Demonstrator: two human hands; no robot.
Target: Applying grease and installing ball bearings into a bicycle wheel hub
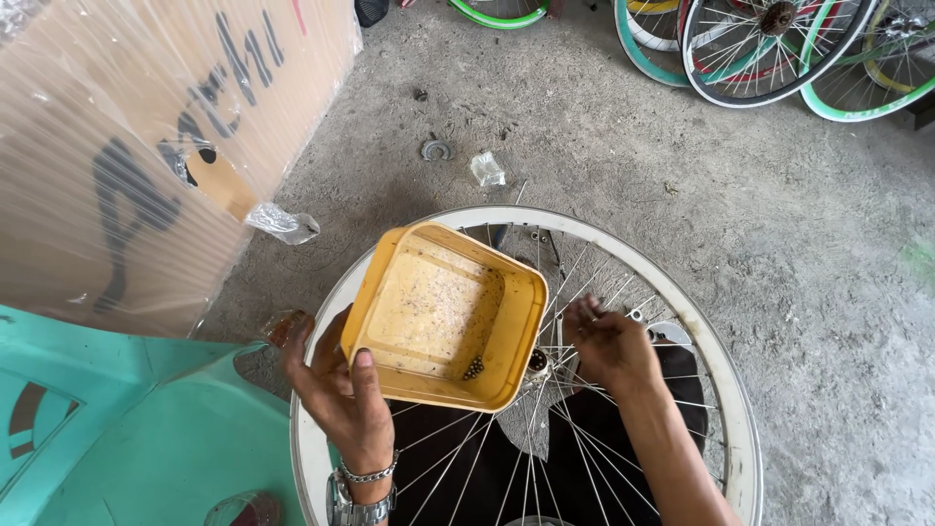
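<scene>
The left hand (336,390) grips the yellow tub (443,317) over the wheel (721,380); right hand (609,341) fingers pinch spokes. Keep the tub level.

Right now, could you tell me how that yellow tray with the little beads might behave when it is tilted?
The yellow tray looks like thin plastic, so probably light and slightly flexible; the left hand holds it by one rim. The small dark beads sit clustered in the low corner, so they would likely roll readily and could spill over the shallow wall.

Yellow tray (443,312) held tilted by left hand (336,385), right hand (609,341) rested on spokes of white-rimmed wheel (726,390), small dark bits (473,367) gathered in tray corner
</scene>
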